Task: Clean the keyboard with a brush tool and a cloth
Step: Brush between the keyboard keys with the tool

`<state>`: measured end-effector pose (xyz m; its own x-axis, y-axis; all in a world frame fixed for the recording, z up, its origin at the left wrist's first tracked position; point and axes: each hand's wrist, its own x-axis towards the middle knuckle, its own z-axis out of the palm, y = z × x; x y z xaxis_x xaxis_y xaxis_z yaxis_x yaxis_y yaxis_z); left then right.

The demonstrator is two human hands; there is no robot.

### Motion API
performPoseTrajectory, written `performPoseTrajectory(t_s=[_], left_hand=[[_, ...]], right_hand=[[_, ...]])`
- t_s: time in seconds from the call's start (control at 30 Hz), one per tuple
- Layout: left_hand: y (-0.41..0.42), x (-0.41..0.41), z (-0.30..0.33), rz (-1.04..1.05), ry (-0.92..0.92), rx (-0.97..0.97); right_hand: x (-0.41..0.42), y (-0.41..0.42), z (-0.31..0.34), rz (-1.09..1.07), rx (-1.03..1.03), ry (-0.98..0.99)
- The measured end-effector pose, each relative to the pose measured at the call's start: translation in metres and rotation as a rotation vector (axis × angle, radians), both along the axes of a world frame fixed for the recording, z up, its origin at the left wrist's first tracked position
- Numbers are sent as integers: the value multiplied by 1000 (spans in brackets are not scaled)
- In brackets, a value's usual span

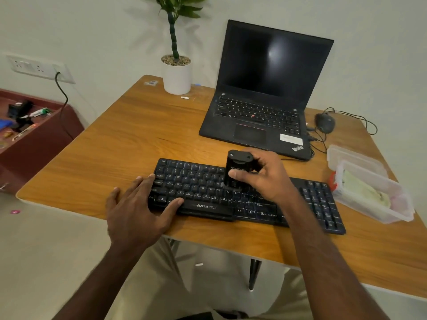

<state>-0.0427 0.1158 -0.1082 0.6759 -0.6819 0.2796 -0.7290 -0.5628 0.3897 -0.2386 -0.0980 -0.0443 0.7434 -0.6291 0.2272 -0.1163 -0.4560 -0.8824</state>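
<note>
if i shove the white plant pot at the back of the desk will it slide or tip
The plant pot looks apt to tip: it is narrow, and its plant rises tall above it. The pebbles on top probably add weight, so a low push may slide it.

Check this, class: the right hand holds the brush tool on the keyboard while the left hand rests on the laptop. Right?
Not quite. The head view shows the left hand resting on the keyboard, not the laptop. The right hand does hold the brush tool on it.

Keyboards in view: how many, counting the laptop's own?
2. The black keyboard lies at the table's near edge under both hands; the laptop's built-in keyboard sits farther back on the right. None looks hidden.
</note>
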Motion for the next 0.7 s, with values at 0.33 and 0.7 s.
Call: performPoseTrajectory(t_s=[0.33, 0.7], left_hand=[[-1, -1, 0, 5, -8, -3], [-1, 0, 1, -3, 3, 3]], right_hand=[[-26, -13, 10, -75, -26, -57], [-70, -19, 15, -233, -31, -60]])
